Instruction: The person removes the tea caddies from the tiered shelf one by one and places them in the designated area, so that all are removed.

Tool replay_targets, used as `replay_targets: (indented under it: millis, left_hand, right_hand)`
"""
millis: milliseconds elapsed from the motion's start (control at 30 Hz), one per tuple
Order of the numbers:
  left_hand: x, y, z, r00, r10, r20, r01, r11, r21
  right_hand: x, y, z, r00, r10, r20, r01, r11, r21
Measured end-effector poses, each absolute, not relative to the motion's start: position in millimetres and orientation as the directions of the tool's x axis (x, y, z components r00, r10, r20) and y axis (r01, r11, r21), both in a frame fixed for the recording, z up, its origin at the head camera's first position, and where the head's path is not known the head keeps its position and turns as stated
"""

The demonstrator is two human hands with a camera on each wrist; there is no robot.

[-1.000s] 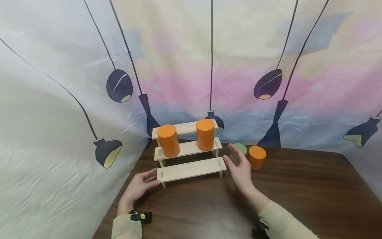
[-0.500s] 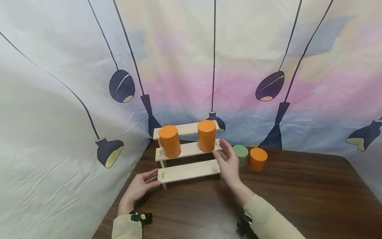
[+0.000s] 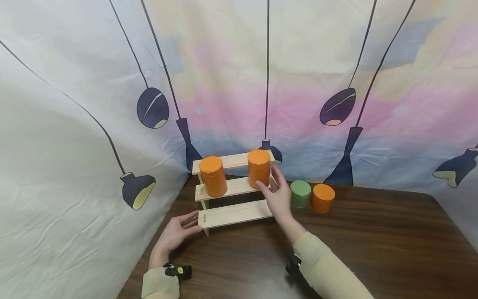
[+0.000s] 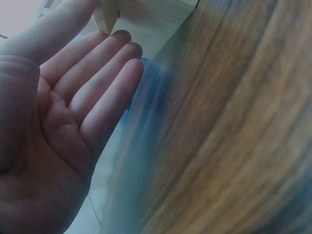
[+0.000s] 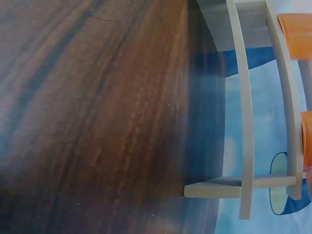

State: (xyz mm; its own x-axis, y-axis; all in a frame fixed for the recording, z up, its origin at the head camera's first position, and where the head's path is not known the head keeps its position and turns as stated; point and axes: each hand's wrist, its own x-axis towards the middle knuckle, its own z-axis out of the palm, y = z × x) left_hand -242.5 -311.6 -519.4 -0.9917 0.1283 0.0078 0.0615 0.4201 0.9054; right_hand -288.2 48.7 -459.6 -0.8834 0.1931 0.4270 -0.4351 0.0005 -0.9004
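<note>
A pale wooden three-step rack [image 3: 235, 213] stands on the dark table. Two upright orange canisters [image 3: 213, 176] sit on its middle step. My left hand [image 3: 172, 233] is at the left end of the lowest step, thumb at the front corner and fingers behind. In the left wrist view its fingers [image 4: 105, 105] are nearly straight and touch a wooden leg [image 4: 106, 17]. My right hand [image 3: 279, 200] holds the right-hand orange canister [image 3: 258, 168] low down, thumb across its front and fingers round its right side. That hand hides the right end of the lowest step.
Right of the rack, a shorter green canister [image 3: 300, 194] and a shorter orange canister [image 3: 323, 198] stand side by side on the wood-grain table [image 3: 384, 232]. A fabric backdrop [image 3: 298, 104] printed with hanging lamps rises behind and at the left.
My right hand has moved left from beside the rack to the right-hand orange canister, uncovering the green one. The left hand has stayed at the rack's end. The canisters have not moved.
</note>
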Motion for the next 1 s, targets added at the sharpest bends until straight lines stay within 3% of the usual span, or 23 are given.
replay_targets:
  millis: [167,367,1000]
  left_hand:
    - [-242.7,-310.9,-520.8,-0.992,0.124,0.003,0.056,0.423,0.904]
    - [-243.9,-311.3,-521.5,-0.994,0.11,-0.006,0.044,0.446,0.894]
    - [-243.9,-310.8,-520.3,-0.994,0.107,-0.004,0.043,0.439,0.897]
  right_hand:
    - [-293.6,45.0,-457.4,-0.86,0.197,0.471,-0.48,0.007,-0.877]
    - [-297.9,42.9,-456.1,-0.843,0.191,0.503,-0.488,0.122,-0.864]
    - [-310.2,43.2,-449.4,-0.881,0.144,0.451,-0.424,0.185,-0.886]
